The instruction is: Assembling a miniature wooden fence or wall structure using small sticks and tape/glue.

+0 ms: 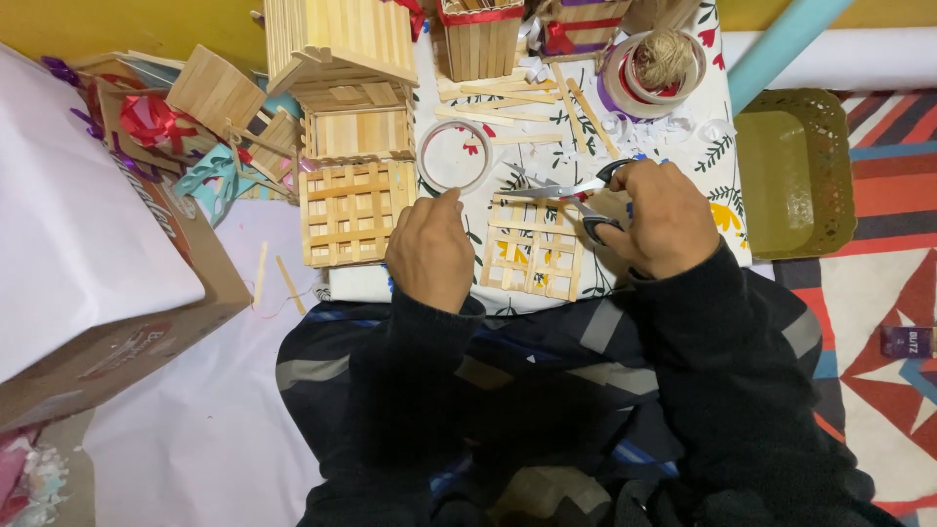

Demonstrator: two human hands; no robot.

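Floral cloth (727, 210): right hand (666, 220) grips scissors (576, 195); left hand (429, 249) loosely curled beside stick lattice (532, 249).

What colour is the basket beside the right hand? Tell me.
Olive green, with a perforated wall: the basket sits past the right hand. Head view.

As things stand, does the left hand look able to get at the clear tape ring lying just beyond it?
Probably yes. The left hand rests empty on the cloth, and the tape ring lies just beyond its fingertips with nothing between them. The scissors in the right hand point that way but stop short.
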